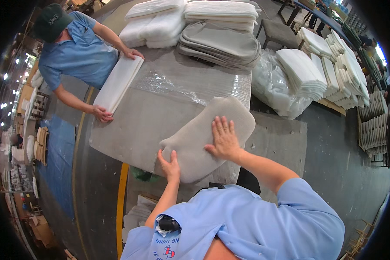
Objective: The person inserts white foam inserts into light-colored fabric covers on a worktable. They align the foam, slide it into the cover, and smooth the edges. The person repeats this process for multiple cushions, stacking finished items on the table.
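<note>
Grey cushion [193,145] lies on the worktop [128,134] — seemingly covered already, some smoothing perhaps left. Left hand [169,166] grips its left edge; right hand [225,141] presses flat on top — grasping nothing.

Soft, even light fell on the table [117,134] and the cushion [195,145]. Glare streaked the plastic wrap [173,88]. Small lights [5,76] dotted the dim left side. Straight edges bowed toward the black rim, where detail blurred.
</note>
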Tool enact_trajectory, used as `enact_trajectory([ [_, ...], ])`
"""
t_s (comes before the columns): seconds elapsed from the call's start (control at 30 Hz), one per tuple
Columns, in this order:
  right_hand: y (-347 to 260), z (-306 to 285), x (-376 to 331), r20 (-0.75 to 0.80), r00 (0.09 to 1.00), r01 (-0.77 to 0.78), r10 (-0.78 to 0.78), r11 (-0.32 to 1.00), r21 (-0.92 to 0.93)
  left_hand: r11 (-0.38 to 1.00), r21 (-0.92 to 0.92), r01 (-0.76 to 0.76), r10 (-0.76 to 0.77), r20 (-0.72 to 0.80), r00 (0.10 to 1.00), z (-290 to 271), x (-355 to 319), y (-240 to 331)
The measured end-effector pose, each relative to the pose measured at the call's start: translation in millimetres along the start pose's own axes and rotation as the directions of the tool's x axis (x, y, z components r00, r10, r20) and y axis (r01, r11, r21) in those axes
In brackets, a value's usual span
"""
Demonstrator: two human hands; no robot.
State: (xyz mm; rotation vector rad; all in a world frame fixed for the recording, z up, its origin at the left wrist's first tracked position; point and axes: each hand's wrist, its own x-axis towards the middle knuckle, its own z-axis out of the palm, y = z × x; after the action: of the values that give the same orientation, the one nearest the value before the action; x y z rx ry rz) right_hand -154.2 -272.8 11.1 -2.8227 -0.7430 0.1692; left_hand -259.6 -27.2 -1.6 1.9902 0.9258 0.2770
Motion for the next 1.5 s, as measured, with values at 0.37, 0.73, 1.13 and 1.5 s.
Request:
enact_trajectory([
  [0.37, -78.0, 16.4, -13.3, 0.028, 0.956, 0.286, -0.291, 0.951, 0.12, 0.997, 0.037, -0.063, 0.063, -0.018, 0.998, 4.8, 2.7, -11.4],
  [0.73, -94.5, 18.3, -8.7, 0.084, 0.725, 0.637, -0.684, 0.712, 0.295, 0.961, -0.278, -0.006, 0.051, 0.154, 0.987, -5.1, 4.0, -10.7],
  [1.13, 95.6, -66.6, 6.1, -0.05, 0.924, -0.335, 0.38, 0.865, 0.373, 0.926, 0.374, -0.051, -0.061, 0.281, 0.958, -16.5, 3.3, 22.2],
  [1.5, 146.2, -72.9, 14.0, 0.064, 0.915, -0.377, 0.397, 0.789, 0.486, 0.98, 0.168, 0.104, -0.169, 0.446, 0.879, -24.2, 73.7, 33.5],
])
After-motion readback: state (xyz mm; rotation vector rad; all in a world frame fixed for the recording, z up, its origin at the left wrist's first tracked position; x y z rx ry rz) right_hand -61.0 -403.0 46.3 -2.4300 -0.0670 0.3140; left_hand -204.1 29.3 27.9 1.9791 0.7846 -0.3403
